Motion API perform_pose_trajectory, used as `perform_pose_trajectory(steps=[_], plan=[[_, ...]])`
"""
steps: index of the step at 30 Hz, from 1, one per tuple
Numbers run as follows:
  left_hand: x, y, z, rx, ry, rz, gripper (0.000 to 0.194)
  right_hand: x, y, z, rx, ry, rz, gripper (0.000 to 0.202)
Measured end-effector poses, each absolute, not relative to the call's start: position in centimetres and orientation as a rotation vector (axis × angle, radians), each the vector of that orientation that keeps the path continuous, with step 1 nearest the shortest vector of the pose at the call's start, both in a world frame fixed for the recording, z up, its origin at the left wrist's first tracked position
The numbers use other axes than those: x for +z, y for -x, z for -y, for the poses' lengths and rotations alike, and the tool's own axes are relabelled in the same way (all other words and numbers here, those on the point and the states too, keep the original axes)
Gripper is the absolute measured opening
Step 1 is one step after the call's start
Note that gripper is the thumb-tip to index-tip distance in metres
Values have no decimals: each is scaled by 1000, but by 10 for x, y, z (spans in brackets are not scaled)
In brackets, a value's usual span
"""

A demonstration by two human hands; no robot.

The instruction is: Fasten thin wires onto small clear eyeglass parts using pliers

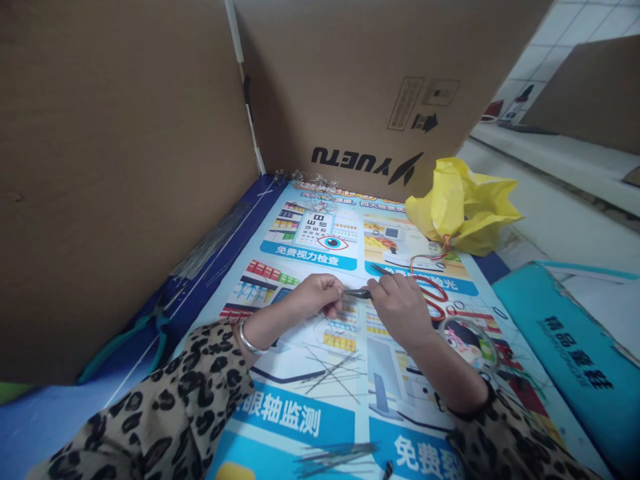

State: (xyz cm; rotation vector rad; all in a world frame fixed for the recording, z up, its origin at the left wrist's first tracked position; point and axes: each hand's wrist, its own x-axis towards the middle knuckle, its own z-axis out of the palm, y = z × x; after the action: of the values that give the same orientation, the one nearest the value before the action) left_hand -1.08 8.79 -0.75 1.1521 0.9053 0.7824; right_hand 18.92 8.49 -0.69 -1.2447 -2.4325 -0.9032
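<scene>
My left hand [323, 295] is closed in a pinch at the tip of a slim metal tool, on what looks like a thin wire, mostly hidden by the fingers. My right hand [397, 307] wraps around the tool, which looks like needle-nose pliers [357, 293]; its handles are hidden in the palm. Just beyond the right hand lie scissors with red handles [434, 293]. Several thin wires [333, 373] are scattered on the printed poster below the hands, and another bunch of wires [337, 457] lies nearer to me.
Cardboard walls [350, 87] stand at the left and back. Teal-handled pliers [137, 333] and a bundle of wires [200, 250] lie left. Crumpled yellow paper [463, 207], a round clear container [470, 343] and a teal box [565, 360] are at right. Twisted wire pieces [320, 183] sit at the back.
</scene>
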Motion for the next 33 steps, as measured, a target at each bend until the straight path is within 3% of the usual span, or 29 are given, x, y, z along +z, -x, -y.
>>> perform_pose_trajectory(steps=[11,23,33], plan=[[-5,8,-89,829,-1087,-941,11,-27,-195,-95,-418,1289,2328,14],[-3,7,-86,806,-1148,-995,13,-6,-193,-89,-794,1275,2435,12],[-7,8,-88,839,-1125,-948,13,-3,-195,-89,-844,1238,2414,11]])
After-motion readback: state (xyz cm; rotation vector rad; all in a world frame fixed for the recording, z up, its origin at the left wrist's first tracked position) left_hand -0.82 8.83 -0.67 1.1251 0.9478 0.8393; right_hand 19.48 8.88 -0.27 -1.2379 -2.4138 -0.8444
